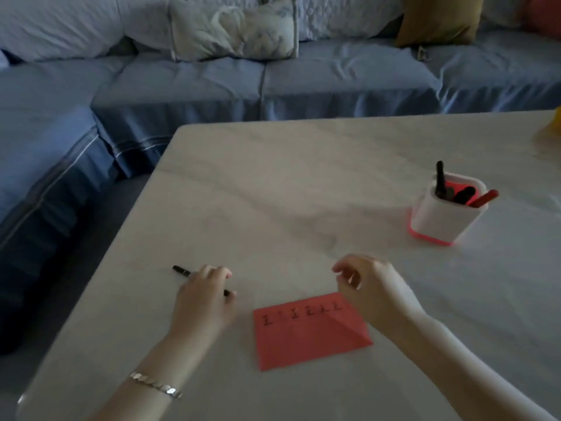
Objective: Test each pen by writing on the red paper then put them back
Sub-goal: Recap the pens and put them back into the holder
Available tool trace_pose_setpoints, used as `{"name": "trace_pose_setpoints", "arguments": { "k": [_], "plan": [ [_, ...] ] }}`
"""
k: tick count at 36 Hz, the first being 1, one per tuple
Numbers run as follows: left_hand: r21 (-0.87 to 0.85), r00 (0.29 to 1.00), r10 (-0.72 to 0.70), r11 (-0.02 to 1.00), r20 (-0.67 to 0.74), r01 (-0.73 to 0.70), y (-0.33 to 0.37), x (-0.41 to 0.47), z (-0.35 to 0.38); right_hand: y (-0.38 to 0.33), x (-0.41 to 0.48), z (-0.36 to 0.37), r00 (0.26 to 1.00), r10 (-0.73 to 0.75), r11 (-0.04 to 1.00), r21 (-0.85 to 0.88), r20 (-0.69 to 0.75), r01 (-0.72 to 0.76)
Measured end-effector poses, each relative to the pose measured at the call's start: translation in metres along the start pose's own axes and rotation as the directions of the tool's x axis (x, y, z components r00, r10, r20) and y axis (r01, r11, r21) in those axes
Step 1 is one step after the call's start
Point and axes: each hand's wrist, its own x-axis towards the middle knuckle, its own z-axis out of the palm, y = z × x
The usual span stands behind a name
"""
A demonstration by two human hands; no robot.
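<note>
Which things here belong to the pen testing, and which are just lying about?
Job: black pen held by the left hand, red paper, white pen holder with its pens.
Lying about: sofa, patterned cushion, mustard cushion, yellow object.

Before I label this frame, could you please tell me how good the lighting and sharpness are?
Head view: dim, bluish light over the table; head view: the right hand is motion-blurred at the fingers, so whether it holds anything is unclear; head view: the left hand holding the black pen and the marks on the red paper are soft but visible.
</note>
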Motion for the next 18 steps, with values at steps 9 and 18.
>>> {"name": "trace_pose_setpoints", "arguments": {
  "k": [9,18],
  "plan": [
    [-0.082,0.995,-0.063,0.994,0.076,0.069,-0.064,-0.023,0.004,-0.086,0.040,0.086,0.960,-0.113,0.993,0.072,0.256,0.098],
    [-0.242,0.990,-0.095,0.968,-0.107,0.067,-0.079,-0.037,0.005,-0.136,0.064,0.141,0.931,-0.102,0.976,-0.148,0.349,0.163]
  ]
}}
